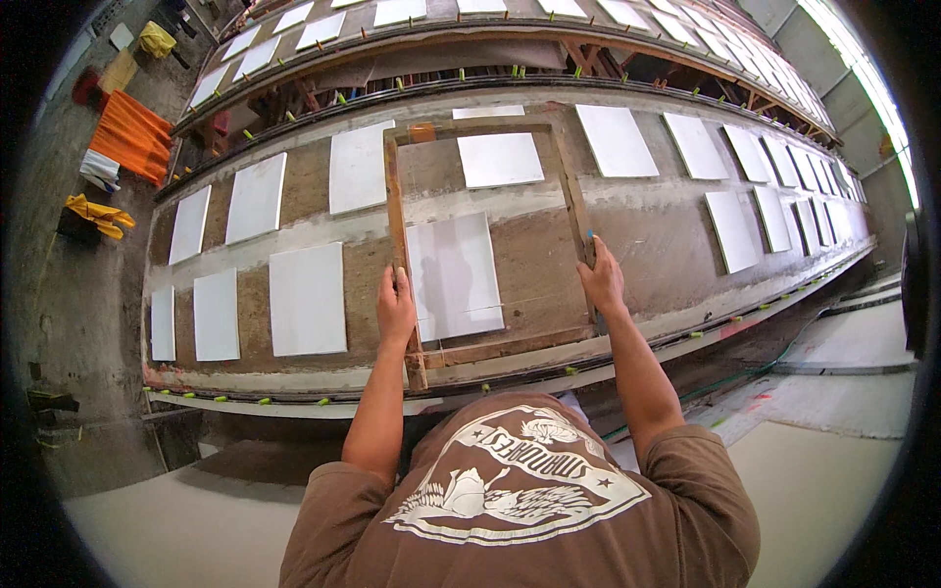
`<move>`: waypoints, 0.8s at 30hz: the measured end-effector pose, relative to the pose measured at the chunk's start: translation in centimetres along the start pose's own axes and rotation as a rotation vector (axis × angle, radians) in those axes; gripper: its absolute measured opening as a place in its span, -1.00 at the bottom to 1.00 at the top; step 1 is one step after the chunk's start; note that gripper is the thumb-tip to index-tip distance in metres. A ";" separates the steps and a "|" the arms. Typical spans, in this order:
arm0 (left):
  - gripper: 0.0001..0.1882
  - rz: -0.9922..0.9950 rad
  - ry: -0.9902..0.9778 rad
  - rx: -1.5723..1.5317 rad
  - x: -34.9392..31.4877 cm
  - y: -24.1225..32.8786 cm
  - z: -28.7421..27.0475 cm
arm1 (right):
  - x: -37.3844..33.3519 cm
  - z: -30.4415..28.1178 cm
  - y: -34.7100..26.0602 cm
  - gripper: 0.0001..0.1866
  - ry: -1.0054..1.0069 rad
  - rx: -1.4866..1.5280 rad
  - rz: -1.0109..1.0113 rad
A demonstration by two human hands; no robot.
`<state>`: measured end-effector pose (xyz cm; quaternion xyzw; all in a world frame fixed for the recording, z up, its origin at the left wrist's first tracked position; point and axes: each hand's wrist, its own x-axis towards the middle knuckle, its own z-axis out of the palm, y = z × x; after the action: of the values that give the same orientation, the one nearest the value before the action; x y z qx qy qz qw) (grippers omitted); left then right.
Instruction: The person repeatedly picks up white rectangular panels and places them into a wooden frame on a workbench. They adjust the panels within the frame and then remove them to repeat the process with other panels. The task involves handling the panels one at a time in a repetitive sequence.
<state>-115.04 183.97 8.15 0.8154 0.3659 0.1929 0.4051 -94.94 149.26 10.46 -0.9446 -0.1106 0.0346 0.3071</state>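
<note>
Left hand (396, 306) closed around the left rail of a wooden frame (487, 235), fingers wrapped over the top edge. Right hand (601, 279) gripping the right rail, thumb side toward the near end. Both hands sit on the near half of the frame, about level with each other, so neither is clearly closer; the frame reaches straight away from the person, long axis running near to far, the far crossbar well beyond the hands.

The frame lies flat on a long printing table (627, 245), and a white sheet (454, 277) sits inside it on the near-left part, between the two hands. A second white sheet (499, 159) shows inside the far end of the frame. More white sheets lie in rows left and right along the table, apart from one another. Another long table (461, 61) with sheets runs parallel on the far side. Orange cloth (129, 137) lies on the floor far left.
</note>
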 end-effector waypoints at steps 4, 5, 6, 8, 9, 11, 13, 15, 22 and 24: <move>-0.37 -0.038 -0.113 -0.095 -0.6 2.7 3.3 | 1.4 -1.9 4.0 -0.26 0.012 0.002 0.012; -0.38 -0.026 -0.086 -0.087 -1.2 3.3 4.4 | 1.8 -2.4 4.7 -0.26 0.008 -0.007 0.022; -0.39 -0.012 -0.059 -0.078 -1.7 3.8 5.5 | 2.4 -3.0 5.5 -0.26 -0.013 -0.002 0.033; -0.39 -0.038 -0.089 -0.072 -2.4 4.7 7.6 | 3.3 -4.6 7.1 -0.25 -0.053 0.004 0.059; -0.39 -0.025 -0.092 -0.068 -2.6 4.9 8.8 | 3.5 -5.0 8.4 -0.25 -0.051 -0.002 0.056; -0.38 -0.045 -0.116 -0.060 -3.2 6.5 10.5 | 4.3 -5.5 11.0 -0.24 -0.044 -0.012 0.045; -0.38 0.000 -0.126 -0.049 -3.7 7.3 12.4 | 4.6 -5.9 13.5 -0.24 -0.012 -0.018 0.030; -0.40 0.042 -0.114 -0.044 -4.3 7.5 14.3 | 5.0 -6.5 14.8 -0.24 -0.014 -0.024 0.041; -0.39 0.051 -0.136 -0.019 -6.2 8.5 18.8 | 5.6 -8.0 20.0 -0.25 -0.053 -0.038 0.085; -0.38 0.047 -0.127 0.006 -7.0 9.5 19.3 | 5.6 -8.4 20.5 -0.24 -0.068 -0.039 0.102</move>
<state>-103.71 164.87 4.12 0.8354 0.3209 0.1492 0.4206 -84.52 129.63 5.25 -0.9531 -0.0733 0.0802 0.2825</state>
